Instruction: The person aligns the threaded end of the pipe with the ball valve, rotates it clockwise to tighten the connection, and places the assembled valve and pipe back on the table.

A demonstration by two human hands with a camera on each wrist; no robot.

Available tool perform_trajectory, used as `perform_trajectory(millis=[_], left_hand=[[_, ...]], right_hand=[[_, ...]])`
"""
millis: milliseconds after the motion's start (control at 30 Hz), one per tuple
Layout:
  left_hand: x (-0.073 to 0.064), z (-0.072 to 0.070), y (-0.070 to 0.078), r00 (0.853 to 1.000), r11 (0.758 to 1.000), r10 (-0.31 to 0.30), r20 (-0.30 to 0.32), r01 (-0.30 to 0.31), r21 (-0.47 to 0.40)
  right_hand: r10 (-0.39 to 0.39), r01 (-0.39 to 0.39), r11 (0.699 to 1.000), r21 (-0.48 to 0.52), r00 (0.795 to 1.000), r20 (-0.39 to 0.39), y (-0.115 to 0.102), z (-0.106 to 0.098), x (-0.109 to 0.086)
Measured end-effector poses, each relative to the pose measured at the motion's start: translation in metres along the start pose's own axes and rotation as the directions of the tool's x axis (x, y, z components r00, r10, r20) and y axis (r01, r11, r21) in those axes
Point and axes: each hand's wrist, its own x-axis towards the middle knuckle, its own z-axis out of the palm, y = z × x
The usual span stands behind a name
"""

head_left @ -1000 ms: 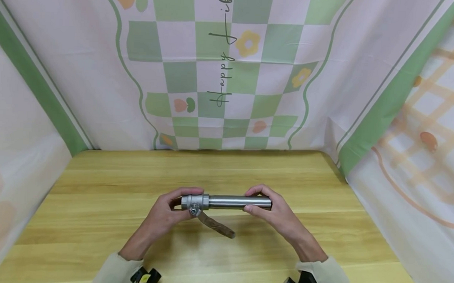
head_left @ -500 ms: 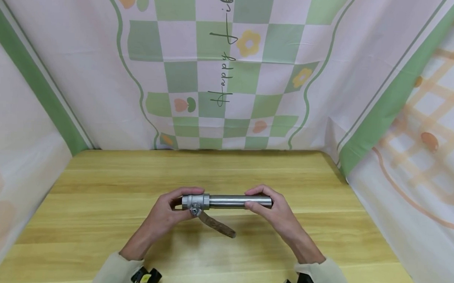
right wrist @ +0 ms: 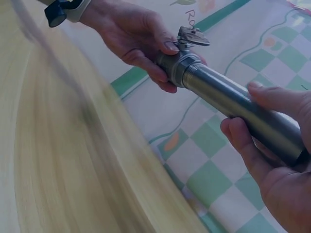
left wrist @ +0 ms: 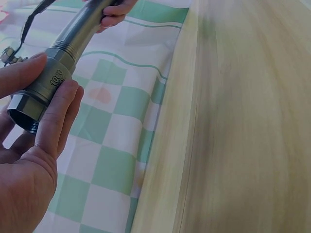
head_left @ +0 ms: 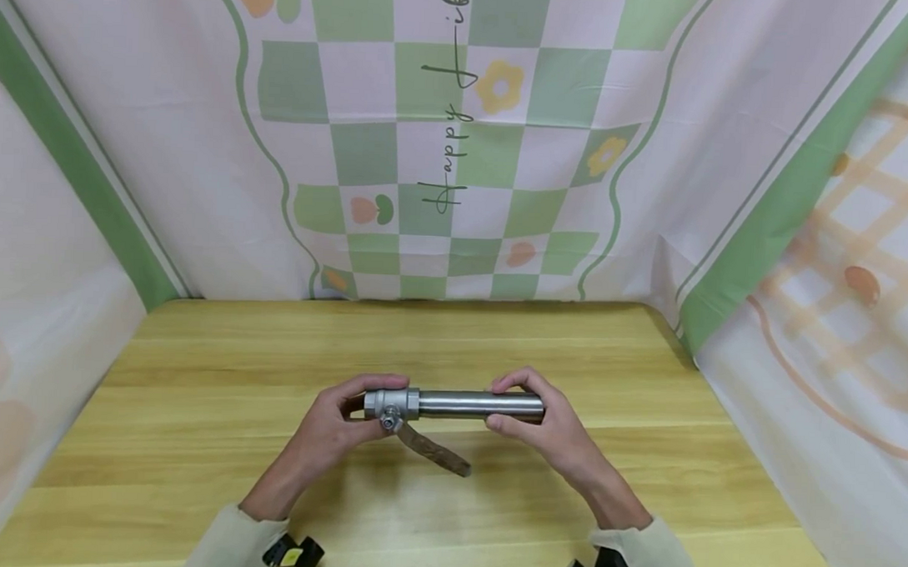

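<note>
Near the middle of the head view, a metal ball valve point(head_left: 392, 403) and a straight steel pipe point(head_left: 453, 404) are joined end to end, held level above the table. My left hand point(head_left: 336, 425) grips the valve body between thumb and fingers. The valve's lever handle point(head_left: 435, 451), brown and worn, slants down to the right. My right hand point(head_left: 550, 429) holds the pipe's far end, thumb on the near side and fingers beyond. In the right wrist view, some threads point(right wrist: 193, 73) of the pipe show beside the valve. The valve's open end point(left wrist: 25, 116) faces the left wrist camera.
A light wooden table point(head_left: 234, 351) lies under both hands. Behind it hangs a green-and-white checked cloth point(head_left: 429, 149), with an orange-checked cloth point(head_left: 837, 288) at the right. Small black cameras point(head_left: 294, 555) are strapped on both wrists.
My right thumb has shifted slightly on the pipe, lifting over it and then back down to its near side. The valve, its handle and my left hand stay almost still.
</note>
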Motion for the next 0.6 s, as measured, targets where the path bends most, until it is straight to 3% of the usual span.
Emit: perform_trajectory(millis=[167,600], left_hand=[[-0.0004,-0.0002,0.0007,1.000,1.000,-0.010,-0.003,0.010,0.004],[-0.0011,0.0007,0.0019,1.000,1.000,-0.011,0.004,0.011,0.002]], right_hand=[[-0.006,0.006,1.000,0.004,1.000,0.031,-0.0005,-0.0020,0.0002],[0.022,-0.022,0.998,-0.056,1.000,-0.005,-0.0003,-0.0022,-0.0008]])
